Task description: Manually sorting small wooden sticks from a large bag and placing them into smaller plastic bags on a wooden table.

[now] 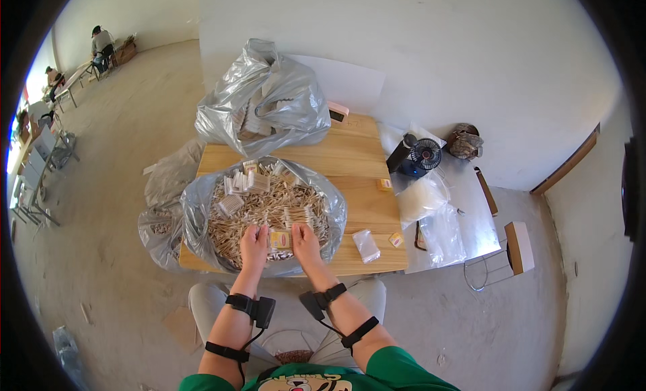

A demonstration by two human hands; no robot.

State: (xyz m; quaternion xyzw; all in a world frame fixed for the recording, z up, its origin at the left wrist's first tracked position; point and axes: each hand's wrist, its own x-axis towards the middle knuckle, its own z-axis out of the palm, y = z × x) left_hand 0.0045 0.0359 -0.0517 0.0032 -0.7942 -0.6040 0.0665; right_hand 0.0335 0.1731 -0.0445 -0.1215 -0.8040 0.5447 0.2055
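My left hand (254, 246) and my right hand (305, 245) are over the near side of a large grey plastic bag (335, 201), rolled open on the table. Between them they hold a small packet (280, 240) with a yellow-and-white label, the fingers of each closed at one end of it. Loose cotton swabs (269, 207) with wooden sticks fill the bag. On top of them, toward the far left, lie several clear packs of swabs (231, 205). The contents of the packet are too small to make out.
Behind stands another big grey bag (296, 98). On the wooden table's (367, 213) right lie clear plastic sleeves (366, 246) and small yellow cards (396, 240). A metal side table (479, 226) holds a black fan (426, 153) and clear plastic bags (422, 199). People work far left.
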